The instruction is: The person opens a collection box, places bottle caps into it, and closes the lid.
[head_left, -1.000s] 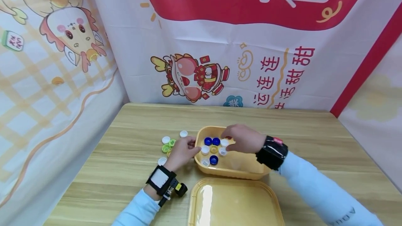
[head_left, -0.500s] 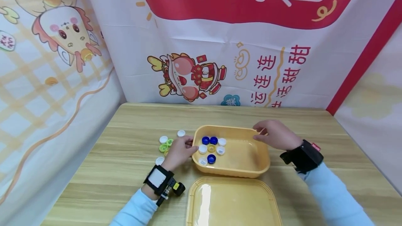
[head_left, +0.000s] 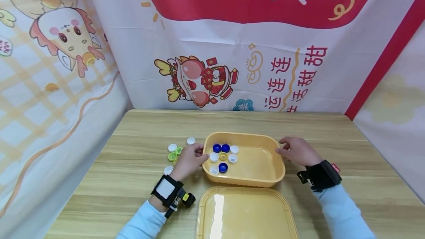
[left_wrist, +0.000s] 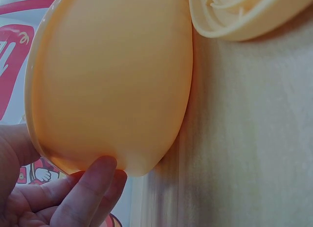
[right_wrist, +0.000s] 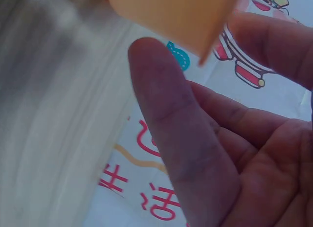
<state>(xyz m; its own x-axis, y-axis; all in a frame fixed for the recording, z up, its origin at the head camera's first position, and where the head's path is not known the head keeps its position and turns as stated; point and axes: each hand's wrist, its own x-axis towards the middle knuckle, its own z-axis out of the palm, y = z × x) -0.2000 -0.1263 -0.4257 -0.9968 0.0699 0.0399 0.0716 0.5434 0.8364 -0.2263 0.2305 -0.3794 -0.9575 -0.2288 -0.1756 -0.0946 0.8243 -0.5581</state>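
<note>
A yellow plastic box point(head_left: 257, 163) stands on the table with several bottle caps lying inside its left half: blue caps point(head_left: 223, 168), white caps point(head_left: 232, 158) and a yellow cap point(head_left: 223, 156). My left hand point(head_left: 188, 161) holds the box's left end, thumb over the rim, and its fingers point(left_wrist: 90, 188) press against the outer wall in the left wrist view. At the opposite end is my right hand point(head_left: 300, 151), thumb point(right_wrist: 161, 95) and fingers spread apart close around the box corner, with nothing gripped.
Left of the box, partly behind my left hand, lie loose white caps point(head_left: 172, 148), green caps point(head_left: 172, 156) and a yellow one. A yellow lid point(head_left: 249, 213) lies in front of the box. A printed cloth point(head_left: 199, 28) hangs behind the wooden table point(head_left: 149, 128).
My right hand has left the caps inside the box and moved right to the box's right end. My left hand stays at the left rim. The view has shifted slightly.
</note>
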